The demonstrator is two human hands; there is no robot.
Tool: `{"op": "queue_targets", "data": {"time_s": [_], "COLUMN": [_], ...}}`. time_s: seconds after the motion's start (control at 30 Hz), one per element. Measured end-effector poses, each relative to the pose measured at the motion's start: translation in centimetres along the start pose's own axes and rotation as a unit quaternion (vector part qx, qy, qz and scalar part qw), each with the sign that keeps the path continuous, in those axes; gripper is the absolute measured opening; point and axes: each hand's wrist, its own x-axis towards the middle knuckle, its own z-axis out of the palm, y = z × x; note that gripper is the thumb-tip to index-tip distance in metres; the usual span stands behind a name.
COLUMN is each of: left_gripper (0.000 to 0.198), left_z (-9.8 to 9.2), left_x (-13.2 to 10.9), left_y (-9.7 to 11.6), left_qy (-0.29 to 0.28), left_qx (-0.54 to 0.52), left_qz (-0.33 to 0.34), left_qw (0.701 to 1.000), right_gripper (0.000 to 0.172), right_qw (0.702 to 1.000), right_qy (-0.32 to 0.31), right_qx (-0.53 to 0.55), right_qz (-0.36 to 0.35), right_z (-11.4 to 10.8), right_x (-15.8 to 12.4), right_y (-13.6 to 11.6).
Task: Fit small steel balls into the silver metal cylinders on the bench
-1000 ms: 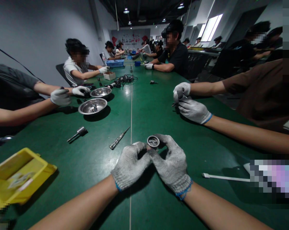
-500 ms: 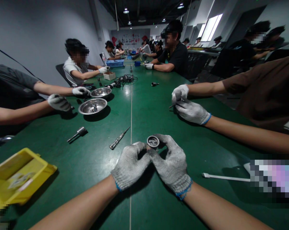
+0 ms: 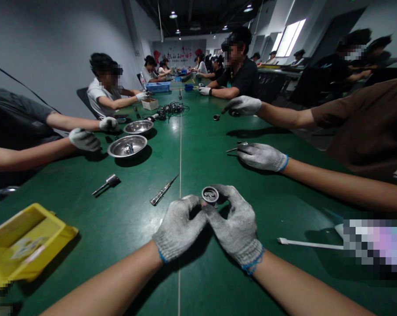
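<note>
Above the green table, my right hand [image 3: 236, 219], in a grey knit glove, is closed around a small round metal gear housing [image 3: 210, 195]. Its open end faces up and shows small gear-like round pieces inside a rim. My left hand [image 3: 182, 226], gloved alike, meets it from the left, thumb and fingers pinched at the housing's lower side; the exact contact is hidden. Just beyond my left hand lies a screwdriver [image 3: 164, 191] with a clear handle. Farther left rests a metal cylinder with a thin shaft [image 3: 106, 185].
A yellow bin [image 3: 27, 241] stands at left. Two steel bowls, the nearer [image 3: 128, 147] holding metal parts, sit beyond it near a co-worker's gloved hands. At right, another co-worker's hand [image 3: 264, 156] holds a thin part. A white strip [image 3: 310, 243] lies at front right.
Inside the housing, the round pieces sit at a different angle. My hands have stayed in place. The right co-worker's hands have parted, one reaching over a small dark part, which has shifted slightly.
</note>
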Motion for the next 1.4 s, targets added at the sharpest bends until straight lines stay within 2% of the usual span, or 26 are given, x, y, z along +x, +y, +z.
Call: {"op": "queue_targets", "data": {"time_s": [0.87, 1.13, 1.4], "left_gripper": [0.016, 0.012, 0.016], "left_z": [-0.01, -0.12, -0.26], "left_x": [0.0, -0.04, -0.08], "left_y": [-0.25, 0.37, 0.35], "left_qy": [0.0, 0.03, 0.063], "left_qx": [0.004, 0.018, 0.051], "left_qz": [0.004, 0.007, 0.002], "left_qw": [1.0, 0.999, 0.997], "right_gripper": [0.019, 0.018, 0.017], "right_qw": [1.0, 1.0, 0.999], "right_qy": [-0.007, -0.01, -0.007], "right_qx": [0.001, -0.003, -0.008], "right_qz": [0.004, -0.028, -0.03], "right_z": [0.01, -0.11, -0.16], "right_x": [-0.11, 0.07, 0.05], "right_y": [0.19, -0.01, 0.12]}}
